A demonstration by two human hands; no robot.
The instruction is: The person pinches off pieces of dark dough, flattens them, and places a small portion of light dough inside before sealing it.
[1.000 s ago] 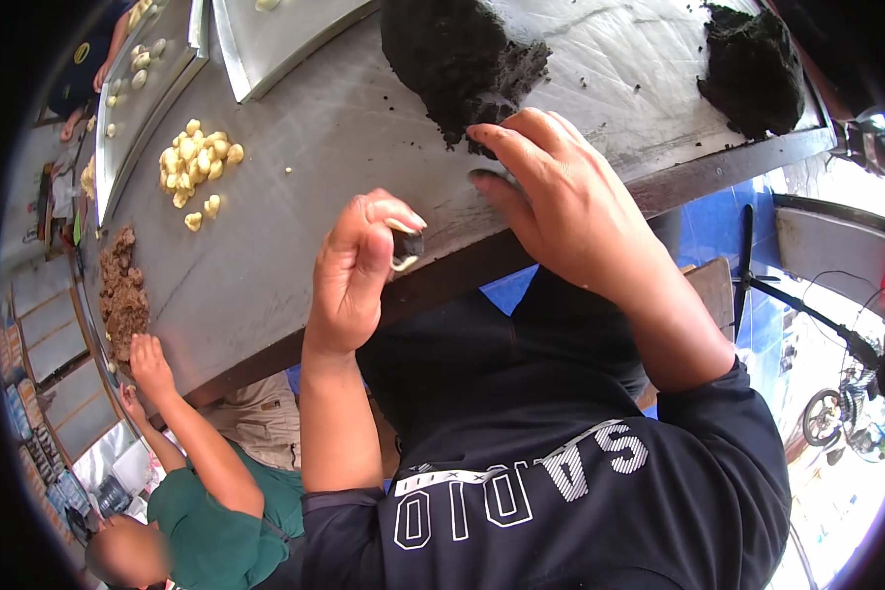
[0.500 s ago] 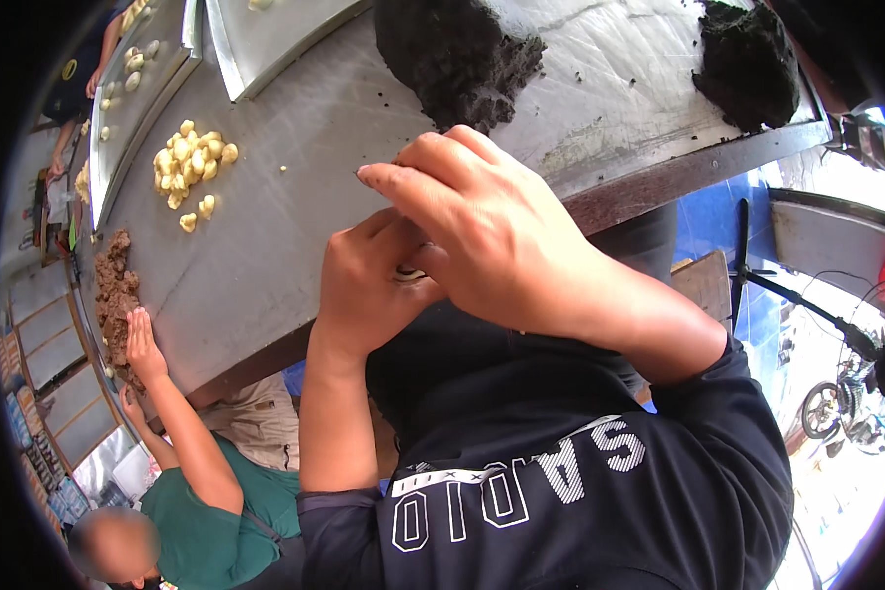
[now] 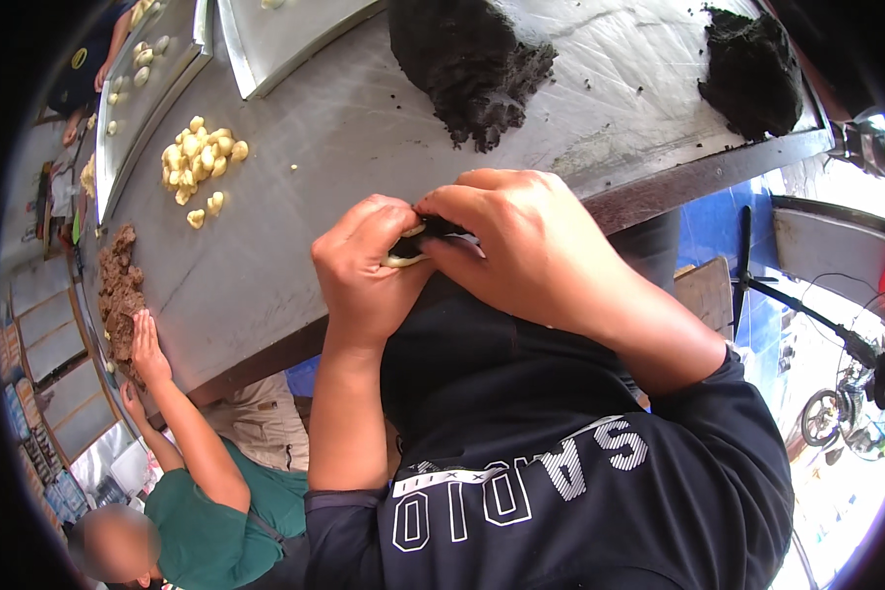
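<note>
- The grey metal surface carries everything here.
- Two metal trays lie at its far left: the left tray holds scattered pale, rounded pieces; the other tray shows one at the frame's edge.
- The left hand curls its grip around the dough piece, pale yellow, open, above the surface's near edge.
- The right hand's grip pinches dark, moist-looking black paste at the opening.
</note>
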